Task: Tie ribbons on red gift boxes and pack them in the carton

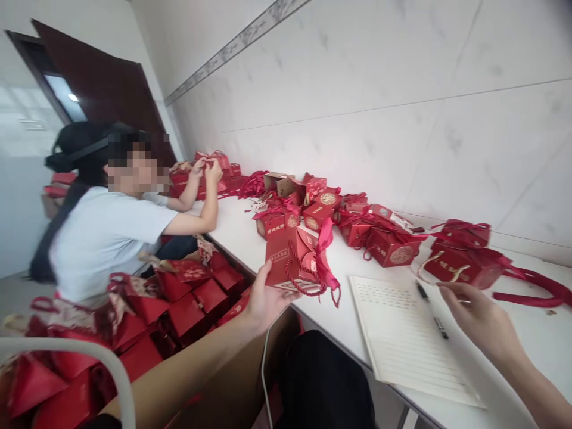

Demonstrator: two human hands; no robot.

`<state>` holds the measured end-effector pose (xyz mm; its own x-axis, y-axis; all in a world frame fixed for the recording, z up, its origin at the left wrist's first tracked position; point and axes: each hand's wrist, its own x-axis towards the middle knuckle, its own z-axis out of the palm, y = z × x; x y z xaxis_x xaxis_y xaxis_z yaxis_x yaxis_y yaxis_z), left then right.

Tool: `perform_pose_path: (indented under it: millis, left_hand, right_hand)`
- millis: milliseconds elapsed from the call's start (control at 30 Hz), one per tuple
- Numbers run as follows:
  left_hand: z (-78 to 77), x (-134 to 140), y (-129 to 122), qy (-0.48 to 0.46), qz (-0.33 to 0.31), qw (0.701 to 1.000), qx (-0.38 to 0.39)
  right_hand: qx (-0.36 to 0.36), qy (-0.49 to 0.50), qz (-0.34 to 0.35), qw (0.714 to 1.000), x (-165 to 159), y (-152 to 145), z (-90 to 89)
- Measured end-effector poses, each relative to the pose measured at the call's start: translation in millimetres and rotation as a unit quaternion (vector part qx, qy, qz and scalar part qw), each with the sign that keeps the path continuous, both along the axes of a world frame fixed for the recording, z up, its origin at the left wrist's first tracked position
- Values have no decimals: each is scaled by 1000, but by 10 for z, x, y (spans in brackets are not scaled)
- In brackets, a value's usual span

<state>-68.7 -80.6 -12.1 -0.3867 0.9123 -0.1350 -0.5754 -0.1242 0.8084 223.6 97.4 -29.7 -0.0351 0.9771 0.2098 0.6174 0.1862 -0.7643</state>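
My left hand (261, 301) grips a red paper gift box (286, 253) from its lower left side, lifted over the table's near edge. That box is tilted, with a dark red twisted cord handle and a red ribbon (328, 238) hanging on its right. On the right, my right hand (480, 319) is closed, its fingertips at the gold cord handle (422, 275) of another red gift box (465, 268) standing on the table. A lined notebook (402, 339) with handwriting and a black pen (431, 310) lie between my hands.
Several red gift boxes (395, 244) line the wall side of the white table (241, 229). A co-worker (102, 232) sits at the left, both hands raised at red items. Many red boxes (187, 313) are piled below the table edge, near a pale curved bar (89, 348).
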Motion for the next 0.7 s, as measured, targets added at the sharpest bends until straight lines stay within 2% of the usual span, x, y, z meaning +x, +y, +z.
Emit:
perform_pose_path:
  millis: [100,167,233,333,467,567,633,700]
  left_hand:
    - [-84,274,-361,-90,-12,996,16]
    - [-186,414,-532,-102,-19,994,45]
    - [-302,529,-653,-89,-22,993,69]
    - [-473,660,-767,-68,-43,993,81]
    - [-693,701,-870,-29,-82,991,100]
    - [-807,620,-936,50,-97,991,80]
    - [-840,543,-961,108,-104,986,77]
    - [-850,459,-961,127,-91,984,89]
  right_hand:
    - [39,48,56,997,-197,-398,136]
    - [49,92,149,983,-387,-760,131]
    - [40,111,261,958,-590,-1137,45]
    - [63,125,337,931,-843,-1597,-148]
    - [88,132,311,937,-1003,-1902,-274]
    - [88,120,280,948,-1019,-1980,-218]
    - [94,96,290,948,-1016,-2008,-163]
    - [106,86,304,943,-1017,-2028,-125]
